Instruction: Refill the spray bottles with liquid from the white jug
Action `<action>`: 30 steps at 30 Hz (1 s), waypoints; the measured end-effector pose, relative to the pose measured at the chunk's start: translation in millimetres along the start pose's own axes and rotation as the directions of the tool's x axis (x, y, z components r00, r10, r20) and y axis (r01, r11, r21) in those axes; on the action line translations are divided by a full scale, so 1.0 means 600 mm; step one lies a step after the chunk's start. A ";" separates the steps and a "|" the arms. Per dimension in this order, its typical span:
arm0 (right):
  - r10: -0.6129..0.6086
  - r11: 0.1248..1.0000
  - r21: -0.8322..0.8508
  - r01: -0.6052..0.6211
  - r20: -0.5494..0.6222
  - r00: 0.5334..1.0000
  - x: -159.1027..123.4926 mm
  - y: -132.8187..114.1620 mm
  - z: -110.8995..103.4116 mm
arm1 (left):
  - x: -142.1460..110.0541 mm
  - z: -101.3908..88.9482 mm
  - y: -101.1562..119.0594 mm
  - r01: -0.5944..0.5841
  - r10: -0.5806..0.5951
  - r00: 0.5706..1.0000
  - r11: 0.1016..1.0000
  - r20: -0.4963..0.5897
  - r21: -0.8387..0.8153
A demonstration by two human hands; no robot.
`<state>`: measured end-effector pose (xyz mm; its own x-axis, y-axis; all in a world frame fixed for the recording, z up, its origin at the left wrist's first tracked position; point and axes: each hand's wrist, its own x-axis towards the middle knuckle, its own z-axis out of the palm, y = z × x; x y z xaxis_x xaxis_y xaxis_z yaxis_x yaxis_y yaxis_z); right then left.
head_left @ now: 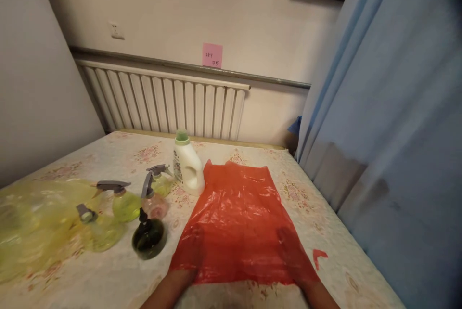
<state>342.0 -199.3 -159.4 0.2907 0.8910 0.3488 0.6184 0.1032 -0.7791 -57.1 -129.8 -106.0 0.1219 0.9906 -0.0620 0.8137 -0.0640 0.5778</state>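
A red plastic bag (pixel 240 203) lies flat on the flowered cloth, its mouth toward me. Both hands reach inside it and show dimly through the thin film. My left hand (pixel 193 249) is against the bag's left side, with fingers that look stretched forward. Along the right side my right hand (pixel 290 250) looks outstretched too, and the film is spread between them. Neither appears to grip anything, though finger detail is blurred. Left of the bag stands a white jug-shaped bottle (pixel 189 167) with a green cap. Nearer me is a dark green pump bottle (pixel 149 238).
Several spray bottles with grey triggers stand at left, including a yellow-green one (pixel 125 204) and a pink one (pixel 156 205). A yellow plastic bag (pixel 39 222) spreads beside them. A red scrap (pixel 319 257) lies right. A blue curtain (pixel 382 121) borders the table; a radiator (pixel 162 99) stands behind.
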 end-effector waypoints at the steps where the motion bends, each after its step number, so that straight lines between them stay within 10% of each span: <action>1: 0.007 1.000 -0.012 -0.007 -0.004 1.000 -0.008 0.005 -0.001 | -0.005 0.004 -0.003 -0.035 0.035 0.999 0.998 0.000 0.043; 19: 0.002 0.990 -0.143 0.002 0.029 1.000 -0.091 0.008 -0.043 | -0.108 0.027 -0.061 -0.346 0.443 0.889 0.815 -0.115 0.465; 30: 0.012 0.989 -0.147 0.010 0.150 0.989 -0.119 -0.060 -0.049 | -0.171 -0.012 0.002 -0.266 0.271 0.962 0.927 0.018 0.266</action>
<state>320.3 -279.7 -140.7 0.1855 0.9483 0.2576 0.7221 0.0462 -0.6902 -72.7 -230.8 -93.0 0.3482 0.9338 0.0824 0.8726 -0.3550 0.3355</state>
